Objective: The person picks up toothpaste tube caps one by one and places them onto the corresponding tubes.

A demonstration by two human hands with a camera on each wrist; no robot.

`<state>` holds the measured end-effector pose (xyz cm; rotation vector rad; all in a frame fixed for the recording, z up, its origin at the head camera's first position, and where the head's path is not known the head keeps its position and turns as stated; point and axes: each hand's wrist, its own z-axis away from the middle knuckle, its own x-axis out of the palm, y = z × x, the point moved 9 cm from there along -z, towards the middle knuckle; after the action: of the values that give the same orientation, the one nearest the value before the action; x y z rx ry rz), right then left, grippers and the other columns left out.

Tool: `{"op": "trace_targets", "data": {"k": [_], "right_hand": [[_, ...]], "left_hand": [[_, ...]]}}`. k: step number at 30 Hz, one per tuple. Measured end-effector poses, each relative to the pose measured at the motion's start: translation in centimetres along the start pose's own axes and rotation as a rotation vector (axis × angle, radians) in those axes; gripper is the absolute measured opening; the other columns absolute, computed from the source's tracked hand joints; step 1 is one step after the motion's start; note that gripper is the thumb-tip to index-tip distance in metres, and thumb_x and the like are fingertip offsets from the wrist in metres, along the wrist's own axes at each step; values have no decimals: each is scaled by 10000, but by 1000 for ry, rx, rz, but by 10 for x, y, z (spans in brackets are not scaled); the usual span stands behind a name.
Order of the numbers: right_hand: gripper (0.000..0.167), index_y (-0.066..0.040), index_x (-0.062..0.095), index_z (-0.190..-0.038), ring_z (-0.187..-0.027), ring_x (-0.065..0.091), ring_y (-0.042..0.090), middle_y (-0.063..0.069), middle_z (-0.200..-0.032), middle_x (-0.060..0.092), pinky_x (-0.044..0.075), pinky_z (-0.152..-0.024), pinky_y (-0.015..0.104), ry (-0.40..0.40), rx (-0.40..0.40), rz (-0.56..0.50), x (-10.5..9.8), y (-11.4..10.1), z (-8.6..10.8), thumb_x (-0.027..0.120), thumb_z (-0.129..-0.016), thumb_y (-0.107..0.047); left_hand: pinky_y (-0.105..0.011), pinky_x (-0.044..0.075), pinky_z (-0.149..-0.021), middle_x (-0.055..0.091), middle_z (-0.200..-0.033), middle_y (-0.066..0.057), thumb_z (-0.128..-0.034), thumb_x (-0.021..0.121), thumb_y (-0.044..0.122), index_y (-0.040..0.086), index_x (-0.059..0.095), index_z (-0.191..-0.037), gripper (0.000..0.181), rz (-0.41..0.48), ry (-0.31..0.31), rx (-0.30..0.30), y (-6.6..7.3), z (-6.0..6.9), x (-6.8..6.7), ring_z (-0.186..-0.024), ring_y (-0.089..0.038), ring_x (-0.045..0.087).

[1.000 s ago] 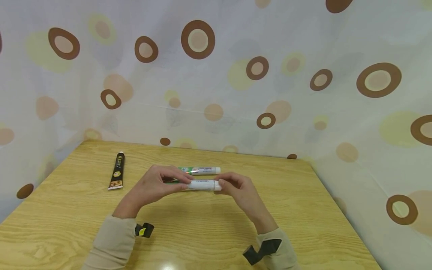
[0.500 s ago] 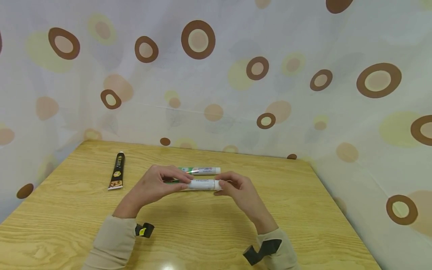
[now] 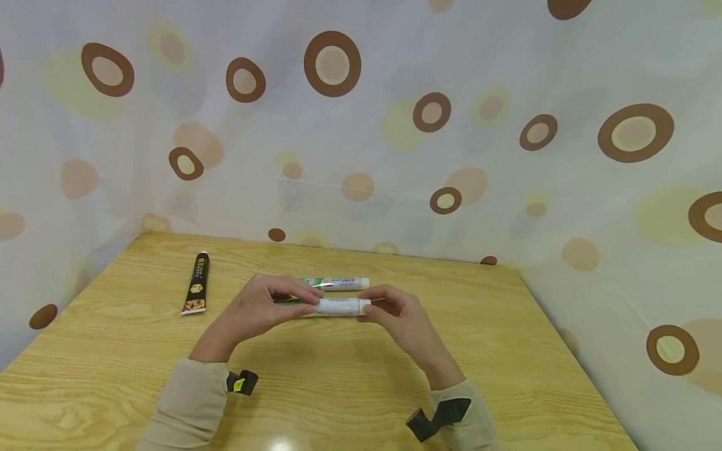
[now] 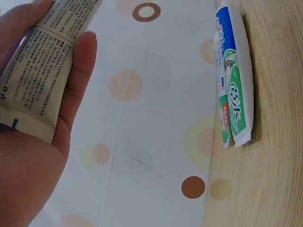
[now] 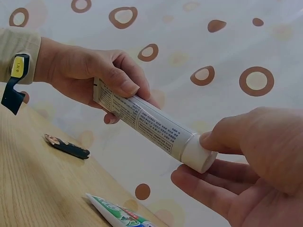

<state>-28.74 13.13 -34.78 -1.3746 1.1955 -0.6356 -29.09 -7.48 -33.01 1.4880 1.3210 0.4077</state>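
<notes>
A white toothpaste tube is held sideways above the wooden table, its fine-printed back showing in the right wrist view. My left hand grips its flat-end half, thumb on one face and fingers on the other. At the opposite end, the thumb and fingers of my right hand pinch the white cap, which sits on the tube. Behind the held tube, a green-and-white toothpaste tube lies on the table. Two such tubes appear side by side in the left wrist view, the nearer with a blue end.
A black toothpaste tube lies apart on the left of the wooden table. White sheeting patterned with brown rings and pale spots rises behind the table and along both sides.
My right thumb and fingers have shifted slightly around the cap. The left hand and the tube stay in nearly the same place, and the tubes on the table have not moved.
</notes>
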Motion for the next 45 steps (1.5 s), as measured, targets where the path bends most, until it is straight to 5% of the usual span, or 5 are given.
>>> {"op": "trace_targets", "data": {"k": [8,25,36,45], "right_hand": [[270,-78,643,-1226,-1164,598,232,131,-1311,607,527,-927,251,15,-13,49,-2,-3,0,655,-965,-148],[268,-31,630,-1223,-1074,657,246,158,-1241,619,564,-908,334,1,12,-21,-1,0,0,610,-997,-174],[286,-36,624,-1242,-1129,613,186,154,-1321,579,541,-891,243,-26,-60,-5,2,-5,1,645,-958,-67],[229,-133,685,-1177,-1049,648,197,74,-1206,667,546,-883,268,58,12,88,-4,-1,1,675,-954,-184]], "left_hand": [[-273,573,-770,742,-1106,4,-864,779,202,200,805,-975,114,-15,3,-1,1,-1,-1,-1018,-119,674],[-273,575,-759,740,-1105,-5,-859,785,201,202,803,-987,130,-14,10,-2,2,0,-2,-1008,-117,677],[-279,573,-757,741,-1097,1,-862,780,187,200,803,-993,134,-12,-5,8,2,-1,1,-1001,-120,676],[-270,569,-783,739,-1115,5,-863,778,182,204,802,-1002,142,-30,-9,16,3,0,0,-1025,-99,670]]}}
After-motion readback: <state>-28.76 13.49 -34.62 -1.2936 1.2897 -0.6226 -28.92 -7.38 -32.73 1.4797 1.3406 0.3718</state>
